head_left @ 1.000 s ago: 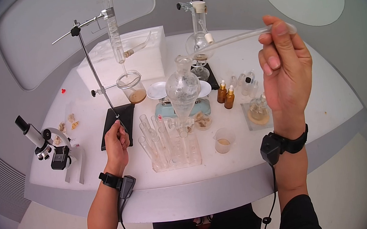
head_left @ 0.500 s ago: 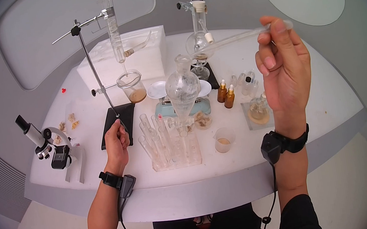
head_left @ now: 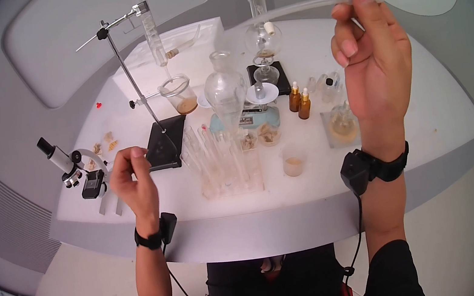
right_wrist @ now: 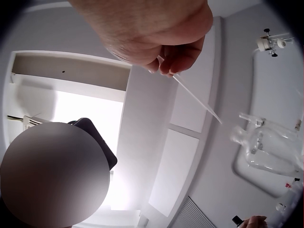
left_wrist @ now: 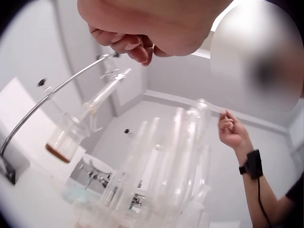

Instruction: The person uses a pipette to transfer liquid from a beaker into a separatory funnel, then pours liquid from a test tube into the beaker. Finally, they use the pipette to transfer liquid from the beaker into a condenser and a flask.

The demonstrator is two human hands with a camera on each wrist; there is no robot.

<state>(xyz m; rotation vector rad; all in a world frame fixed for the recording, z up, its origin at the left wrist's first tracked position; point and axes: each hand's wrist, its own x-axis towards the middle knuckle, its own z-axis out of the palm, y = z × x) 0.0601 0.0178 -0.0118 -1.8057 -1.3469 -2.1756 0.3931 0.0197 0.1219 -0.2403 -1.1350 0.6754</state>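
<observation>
My right hand (head_left: 379, 53) pinches a clear plastic dropper (head_left: 302, 7) near its wide end, holding it almost level. Its thin tip is close above the open mouth of a pear-shaped separating funnel (head_left: 225, 91); in the right wrist view the dropper (right_wrist: 195, 99) ends just short of the funnel's neck (right_wrist: 237, 135). The funnel stands among slanting test tubes (head_left: 204, 156) in a clear rack (head_left: 230, 184). My left hand (head_left: 136, 178), fingers loosely curled with nothing visible in them, hovers left of the rack, beside the stand's black base (head_left: 166, 143).
Left stands a microscope (head_left: 61, 159). A clamp stand (head_left: 131, 78) carries a glass column and a beaker (head_left: 184, 104) of brown liquid. Behind the funnel is a pale blue balance (head_left: 254, 119). Brown dropper bottles (head_left: 303, 105), a small beaker (head_left: 293, 165) and a flask (head_left: 342, 126) lie rightward.
My left hand has come off the stand's base toward the left. My right hand has risen, lifting the dropper's tip away from the funnel's mouth. The head view has shifted slightly.
</observation>
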